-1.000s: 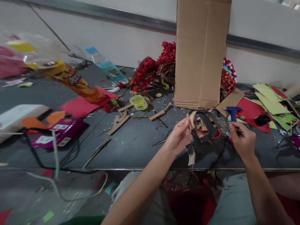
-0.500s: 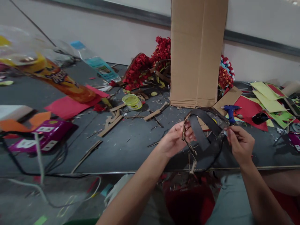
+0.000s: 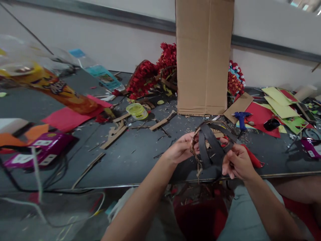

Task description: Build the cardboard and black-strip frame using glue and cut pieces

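A frame of curved black-painted cardboard strips [image 3: 210,144] is held up over the near edge of the dark table [image 3: 140,157]. My left hand [image 3: 179,150] grips its left rim, fingers closed on the cardboard. My right hand [image 3: 237,162] pinches the strips on the right side, thumb and fingers closed on them. Bare brown cardboard shows on the frame's edges. A red scrap [image 3: 253,159] lies just behind my right hand.
A tall brown cardboard sheet [image 3: 204,57] stands against the wall, with red paper decorations [image 3: 147,77] to its left. A blue glue gun [image 3: 241,117], coloured papers [image 3: 281,107], a yellow tub [image 3: 136,111], cardboard offcuts [image 3: 116,129], a chips tube [image 3: 57,88] and cables [image 3: 37,174] crowd the table.
The cardboard frame has been lifted off the table and turned in my hands. My right hand moved left and down onto the strips. The view shifted slightly to the right.
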The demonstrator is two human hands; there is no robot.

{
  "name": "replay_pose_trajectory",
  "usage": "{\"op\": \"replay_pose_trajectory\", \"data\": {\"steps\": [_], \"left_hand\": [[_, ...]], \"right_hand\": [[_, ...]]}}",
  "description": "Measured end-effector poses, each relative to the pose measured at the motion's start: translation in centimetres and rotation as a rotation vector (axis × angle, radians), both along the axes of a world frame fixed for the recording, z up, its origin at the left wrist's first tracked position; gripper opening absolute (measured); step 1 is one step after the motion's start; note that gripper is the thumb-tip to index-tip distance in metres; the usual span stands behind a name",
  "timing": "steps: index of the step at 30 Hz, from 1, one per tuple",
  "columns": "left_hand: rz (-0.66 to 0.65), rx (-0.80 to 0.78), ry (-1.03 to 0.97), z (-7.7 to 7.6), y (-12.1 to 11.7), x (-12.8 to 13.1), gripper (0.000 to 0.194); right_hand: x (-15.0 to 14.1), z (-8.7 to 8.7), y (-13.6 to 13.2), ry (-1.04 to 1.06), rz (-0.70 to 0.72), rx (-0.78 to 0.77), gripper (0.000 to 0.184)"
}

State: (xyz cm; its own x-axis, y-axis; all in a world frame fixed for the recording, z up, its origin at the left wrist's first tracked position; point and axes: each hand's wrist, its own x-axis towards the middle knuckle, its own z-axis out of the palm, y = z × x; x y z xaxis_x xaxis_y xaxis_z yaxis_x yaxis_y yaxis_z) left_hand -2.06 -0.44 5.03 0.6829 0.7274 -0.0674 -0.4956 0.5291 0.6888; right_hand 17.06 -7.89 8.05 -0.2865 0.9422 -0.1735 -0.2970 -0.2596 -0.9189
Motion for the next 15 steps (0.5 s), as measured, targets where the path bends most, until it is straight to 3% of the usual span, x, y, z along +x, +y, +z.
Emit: {"op": "replay_pose_trajectory", "data": {"steps": [4,9,15], "left_hand": [[-0.015,0.006,-0.009,-0.5,0.0,0.3,0.029],[-0.048,0.051,0.045,-0.3,-0.2,0.4,0.024],[-0.072,0.107,0.032,-0.3,-0.5,0.5,0.028]], "right_hand": [[-0.2,0.3,-0.2,0.063,0.025,-0.04,0.065],[-0.6,1.0,-0.5,0.121,0.049,-0.075,0.045],[-0.8,1.2,-1.1,0.15,0.06,-0.094,0.039]]}}
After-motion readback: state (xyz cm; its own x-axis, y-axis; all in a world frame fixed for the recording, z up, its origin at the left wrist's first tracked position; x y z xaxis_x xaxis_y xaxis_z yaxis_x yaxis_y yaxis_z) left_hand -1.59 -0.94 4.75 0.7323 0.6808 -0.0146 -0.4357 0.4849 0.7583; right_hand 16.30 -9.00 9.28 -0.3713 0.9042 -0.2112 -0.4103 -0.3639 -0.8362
